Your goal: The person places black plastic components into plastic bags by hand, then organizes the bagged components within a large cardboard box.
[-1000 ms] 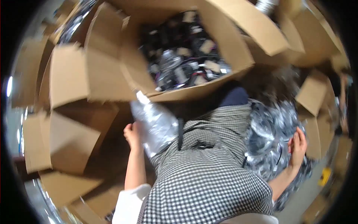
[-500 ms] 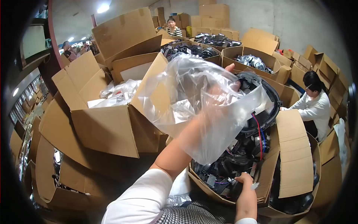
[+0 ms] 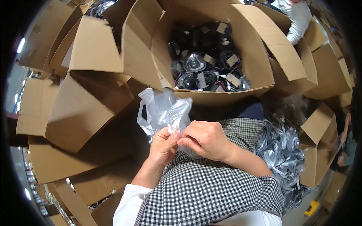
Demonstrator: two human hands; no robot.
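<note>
Close in front of my checked apron, both hands meet at the gathered edge of a clear plastic bag (image 3: 162, 109). My left hand (image 3: 162, 147) pinches it between thumb and fingers. Beside it, touching, my right hand (image 3: 208, 140) has its fingertips closed on the same edge. The crumpled bag hangs away from me, with a handle-like loop on its left. Just beyond stands a deep cardboard box (image 3: 211, 98) with several black lamp units (image 3: 201, 80) in it, showing clear lenses, pale labels and coloured wires.
Open cardboard boxes (image 3: 90, 49) crowd the left side. A heap of bagged dark parts (image 3: 279, 150) lies to my right, with a yellow object (image 3: 312, 208) on the floor near it. At the upper right, a person's white sleeve (image 3: 296, 22) reaches among boxes.
The view has tilted down. My left arm, earlier stretched out through a clear bag at a black lamp housing, is drawn in. My right hand has left the box; both hands now pinch a bag.
</note>
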